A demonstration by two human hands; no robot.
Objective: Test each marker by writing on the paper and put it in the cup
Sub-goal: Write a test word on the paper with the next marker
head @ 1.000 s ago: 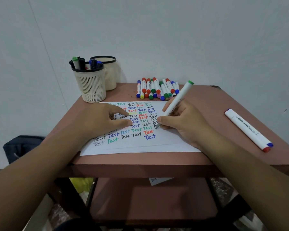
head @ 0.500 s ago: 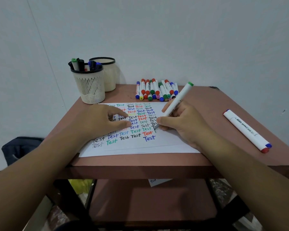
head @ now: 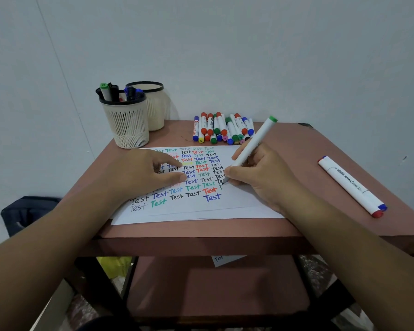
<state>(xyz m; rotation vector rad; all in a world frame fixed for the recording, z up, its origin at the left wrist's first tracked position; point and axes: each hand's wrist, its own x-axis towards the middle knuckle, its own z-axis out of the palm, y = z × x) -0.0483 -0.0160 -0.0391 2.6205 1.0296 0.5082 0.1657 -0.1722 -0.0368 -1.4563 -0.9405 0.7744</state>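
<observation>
Right hand [head: 261,177] pinches a green-capped marker [head: 253,143], tip down on the paper [head: 225,206], barrel leaning toward 1 o'clock. A fresh green stroke, just a "T", sits by the tip at the right end of a row; the word looks barely begun.

Left hand [head: 144,173] lies on the paper's left half, fingers loosely bent and spread, holding nothing, seemingly pinning the sheet.

Paper is at counter [head: 296,144] centre, already filled with many rows of "Test" in black, red, blue and green. Room left only along the bottom and right margins.

Front cup [head: 126,125] at 11 o'clock holds several markers, a green cap and dark ones showing. A second cup [head: 153,106] touches or nearly touches it behind; contents can't be made out.

Pile of markers [head: 222,129] at 12 o'clock, just beyond the paper. Probably untested.

Long marker [head: 351,185] with red and blue ends lies well apart at 3 o'clock.

Judgement: mid-task. Many words written, a handful cupped, a fair pile left. This marker needs its word finished, then the cup.
</observation>
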